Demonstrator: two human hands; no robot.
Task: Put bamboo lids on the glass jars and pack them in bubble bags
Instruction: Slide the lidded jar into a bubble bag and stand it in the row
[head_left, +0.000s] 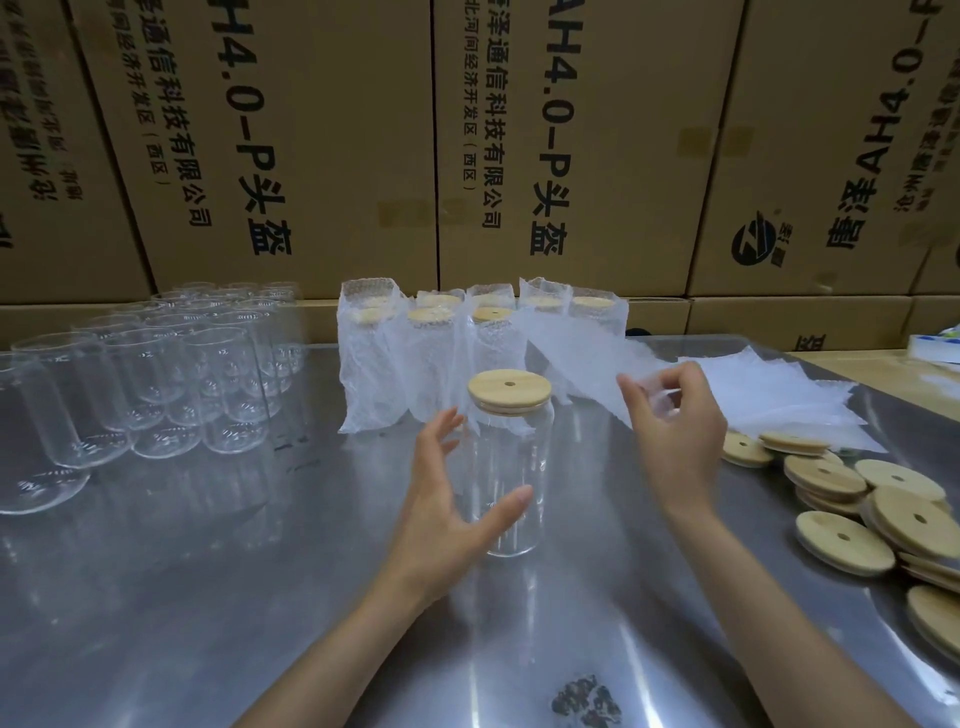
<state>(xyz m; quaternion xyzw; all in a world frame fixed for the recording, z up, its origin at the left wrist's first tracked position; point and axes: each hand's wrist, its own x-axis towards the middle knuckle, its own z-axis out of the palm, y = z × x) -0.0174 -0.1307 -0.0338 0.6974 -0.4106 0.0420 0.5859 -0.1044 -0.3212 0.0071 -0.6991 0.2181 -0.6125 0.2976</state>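
A clear glass jar (511, 483) stands upright at the middle of the steel table (208, 597), capped with a bamboo lid (509, 389). My left hand (452, 499) is spread open just left of the jar, fingers straight, thumb in front of the glass; contact is unclear. My right hand (670, 426) pinches a bubble bag (576, 358) lifted off the table to the right of the jar. Behind the jar stand several lidded jars in bubble bags (431, 353).
Several empty glass jars (171, 384) crowd the table's left. Loose bamboo lids (852, 499) lie piled at the right, with a stack of flat bubble bags (779, 395) behind them. Cardboard boxes (571, 145) wall off the back.
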